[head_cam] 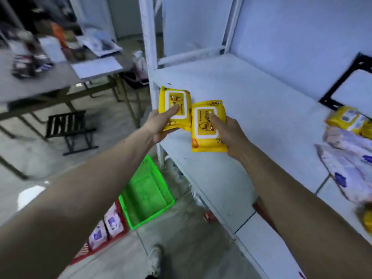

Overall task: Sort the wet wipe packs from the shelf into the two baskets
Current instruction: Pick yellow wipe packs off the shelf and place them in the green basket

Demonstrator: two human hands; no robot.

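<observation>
Left hand (161,125) gripping one yellow wet wipe pack (174,107), thumb across the lid, fingers curled beneath. Right hand (231,135) gripping a second yellow pack (207,127), thumb pressed on its white-framed label, fingers hidden behind it. Two packs held side by side, edges touching, over the front left corner of the white shelf (251,93). Further along the same shelf, at right: one more yellow pack (350,119), lying above two white packs with purple print (350,164), blurred. Below, on the floor: one green basket (147,194), standing just left of the shelf's front edge. Beside it, one red basket (122,223), partly hidden by the left forearm, holding three white-and-purple packs (112,222) in a row. Beyond, at left: one grey desk (40,81) with blurred clutter, one black folding stool (70,127) near it.
</observation>
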